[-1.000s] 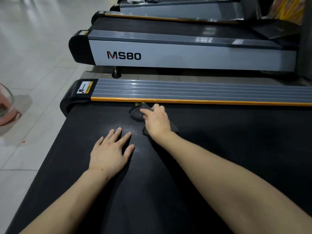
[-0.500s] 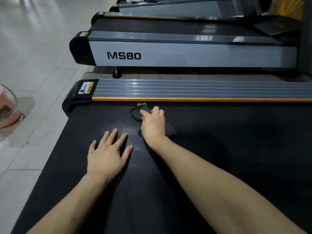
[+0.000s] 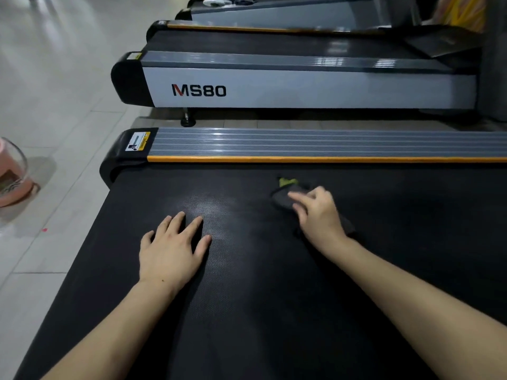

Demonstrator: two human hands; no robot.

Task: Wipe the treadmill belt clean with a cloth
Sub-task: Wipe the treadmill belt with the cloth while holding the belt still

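Note:
The black textured treadmill belt [image 3: 247,297] fills the lower part of the head view. My right hand [image 3: 319,215] presses a dark cloth [image 3: 282,198] flat on the belt, a little short of the orange-edged side rail [image 3: 301,159]. A small yellow-green tag [image 3: 286,182] sticks out of the cloth's far edge. Most of the cloth is hidden under the hand. My left hand [image 3: 171,250] lies flat on the belt with fingers spread, holding nothing, to the left of the cloth.
A grey ribbed side rail [image 3: 301,144] runs along the belt's far edge. Beyond it stands another treadmill marked MS80 [image 3: 199,90], with more behind. A pink bucket [image 3: 12,174] sits on the tiled floor [image 3: 55,91] at the left.
My right hand has slid the cloth to the right along the belt and slightly away from the side rail. My left hand has stayed planted on the belt.

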